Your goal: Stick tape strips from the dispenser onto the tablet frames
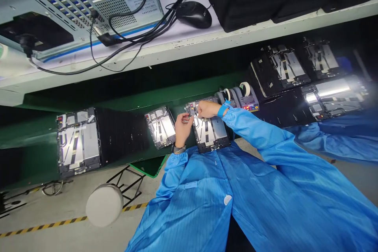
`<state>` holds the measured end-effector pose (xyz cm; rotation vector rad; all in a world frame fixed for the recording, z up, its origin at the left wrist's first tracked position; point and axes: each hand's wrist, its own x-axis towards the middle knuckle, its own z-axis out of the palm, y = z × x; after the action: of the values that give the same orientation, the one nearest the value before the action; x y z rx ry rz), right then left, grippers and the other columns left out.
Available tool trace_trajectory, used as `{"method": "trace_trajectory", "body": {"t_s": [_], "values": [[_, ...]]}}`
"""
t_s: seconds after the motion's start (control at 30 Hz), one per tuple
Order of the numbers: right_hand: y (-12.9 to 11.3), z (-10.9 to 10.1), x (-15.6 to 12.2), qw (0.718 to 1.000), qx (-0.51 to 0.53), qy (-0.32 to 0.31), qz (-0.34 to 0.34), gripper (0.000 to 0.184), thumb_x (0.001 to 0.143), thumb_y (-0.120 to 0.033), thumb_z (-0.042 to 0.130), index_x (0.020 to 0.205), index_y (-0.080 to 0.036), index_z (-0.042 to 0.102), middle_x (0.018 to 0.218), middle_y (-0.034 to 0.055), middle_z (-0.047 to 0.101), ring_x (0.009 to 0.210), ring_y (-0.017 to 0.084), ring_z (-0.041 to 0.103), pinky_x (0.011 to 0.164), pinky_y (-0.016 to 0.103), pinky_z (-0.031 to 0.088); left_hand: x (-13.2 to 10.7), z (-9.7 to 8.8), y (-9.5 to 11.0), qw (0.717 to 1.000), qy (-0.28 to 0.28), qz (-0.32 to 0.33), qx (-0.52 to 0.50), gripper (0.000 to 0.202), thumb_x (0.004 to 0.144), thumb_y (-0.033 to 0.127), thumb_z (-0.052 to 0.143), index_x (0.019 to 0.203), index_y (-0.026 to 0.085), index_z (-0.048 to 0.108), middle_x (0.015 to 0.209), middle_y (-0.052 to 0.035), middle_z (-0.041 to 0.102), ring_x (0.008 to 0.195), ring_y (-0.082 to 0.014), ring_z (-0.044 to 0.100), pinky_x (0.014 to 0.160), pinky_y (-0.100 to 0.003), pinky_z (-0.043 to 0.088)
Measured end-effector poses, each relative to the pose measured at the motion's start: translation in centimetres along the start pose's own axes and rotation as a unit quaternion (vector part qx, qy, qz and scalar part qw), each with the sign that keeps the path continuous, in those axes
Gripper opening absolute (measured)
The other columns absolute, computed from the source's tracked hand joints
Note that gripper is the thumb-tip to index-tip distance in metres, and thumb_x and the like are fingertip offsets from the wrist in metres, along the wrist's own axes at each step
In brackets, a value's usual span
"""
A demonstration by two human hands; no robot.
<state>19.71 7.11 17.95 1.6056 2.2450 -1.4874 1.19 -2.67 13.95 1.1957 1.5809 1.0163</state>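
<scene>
Open silver-and-black tablet chassis [210, 132] on green rubber belt [165, 94], internals bare, no cover on.
L hand [183, 128] curled near top corner, hold unclear; R hand [207, 109] extended at same corner, nothing seen held.

Tablet housing [211, 134] lying on workbench [177, 90]; tape dispenser [246, 98] standing just behind it, smaller housing [159, 126] lying just left, shelf [165, 47] extending farther behind.
</scene>
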Motion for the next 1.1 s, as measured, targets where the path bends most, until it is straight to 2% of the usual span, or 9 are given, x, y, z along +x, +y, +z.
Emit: {"method": "trace_trajectory", "body": {"t_s": [0.17,0.3,0.37,0.43,0.57,0.7,0.77,0.9,1.1], "values": [[-3.1,-1.5,-2.0,0.992,-0.109,-0.019,0.054,0.014,0.080,-0.022,0.081,0.073,-0.011,0.076,0.061,0.0060,0.066,0.070,0.021,0.068,0.067,0.029,0.048,0.5,0.0,2.5,0.982,-0.012,0.044,0.183,0.021,0.080,0.028,0.079,0.096,0.019,0.068,0.088,-0.0078,0.069,0.072,-0.0199,0.063,0.073,-0.035,0.048],[-4.6,-3.0,-3.6,0.991,-0.089,-0.064,0.082,0.007,0.077,-0.018,0.082,0.080,-0.013,0.079,0.071,0.0051,0.074,0.067,0.017,0.069,0.064,0.024,0.049,0.0,0.9,5.9,0.919,-0.035,0.031,0.392,0.017,0.085,0.024,0.069,0.100,0.018,0.065,0.095,-0.0131,0.071,0.090,-0.0299,0.070,0.077,-0.037,0.049],[-4.5,-3.6,-4.2,0.991,-0.091,-0.062,0.082,0.007,0.075,-0.017,0.083,0.079,-0.013,0.079,0.073,0.0050,0.075,0.067,0.016,0.068,0.061,0.022,0.047,-0.4,1.5,7.2,0.889,-0.049,0.014,0.456,0.019,0.088,0.023,0.062,0.106,0.016,0.063,0.103,-0.0159,0.070,0.095,-0.0323,0.071,0.078,-0.038,0.050],[-3.9,-4.0,-4.7,0.991,-0.095,-0.048,0.083,0.005,0.076,-0.016,0.082,0.077,-0.013,0.079,0.074,0.0053,0.076,0.068,0.015,0.068,0.058,0.021,0.044,-0.7,1.9,7.8,0.876,-0.052,0.005,0.479,0.023,0.090,0.023,0.057,0.111,0.014,0.060,0.107,-0.0182,0.070,0.097,-0.0337,0.072,0.079,-0.039,0.051],[-2.1,-4.4,-5.5,0.994,-0.036,-0.044,0.096,0.008,0.082,-0.018,0.077,0.081,-0.011,0.081,0.071,0.0047,0.075,0.064,0.013,0.064,0.057,0.021,0.043,-0.6,1.9,6.5,0.902,-0.039,-0.002,0.430,0.023,0.091,0.024,0.056,0.113,0.016,0.057,0.108,-0.0176,0.068,0.098,-0.0329,0.071,0.079,-0.039,0.051],[-0.5,-4.4,-6.1,0.992,0.005,-0.031,0.124,0.015,0.084,-0.025,0.079,0.078,-0.011,0.079,0.066,0.0043,0.073,0.058,0.011,0.059,0.056,0.021,0.041,0.1,0.9,3.1,0.970,-0.040,-0.009,0.240,0.025,0.088,0.025,0.062,0.110,0.020,0.053,0.087,-0.0035,0.063,0.084,-0.0223,0.066,0.077,-0.033,0.050],[0.0,-4.2,-6.3,0.991,0.017,-0.030,0.130,0.019,0.084,-0.027,0.079,0.075,-0.011,0.077,0.064,0.0039,0.071,0.055,0.010,0.057,0.054,0.021,0.040,0.3,0.5,1.6,0.990,-0.049,-0.018,0.132,0.025,0.088,0.026,0.062,0.109,0.020,0.051,0.081,0.0014,0.059,0.074,-0.0168,0.062,0.073,-0.029,0.049],[0.7,-4.1,-6.2,0.989,0.024,-0.032,0.139,0.023,0.085,-0.029,0.078,0.070,-0.011,0.074,0.061,0.0035,0.069,0.050,0.010,0.053,0.052,0.023,0.038,0.3,0.4,0.4,0.997,-0.047,-0.035,0.046,0.026,0.087,0.029,0.064,0.109,0.020,0.051,0.078,0.0043,0.055,0.067,-0.0125,0.056,0.069,-0.025,0.046],[0.7,-4.3,-5.3,0.988,-0.026,-0.046,0.144,0.026,0.084,-0.030,0.078,0.067,-0.011,0.073,0.064,0.0064,0.071,0.052,0.012,0.056,0.055,0.025,0.041,0.1,0.8,0.8,0.994,-0.023,-0.008,0.109,0.027,0.088,0.028,0.064,0.110,0.020,0.053,0.078,0.0034,0.056,0.068,-0.0135,0.057,0.069,-0.027,0.048]]}}
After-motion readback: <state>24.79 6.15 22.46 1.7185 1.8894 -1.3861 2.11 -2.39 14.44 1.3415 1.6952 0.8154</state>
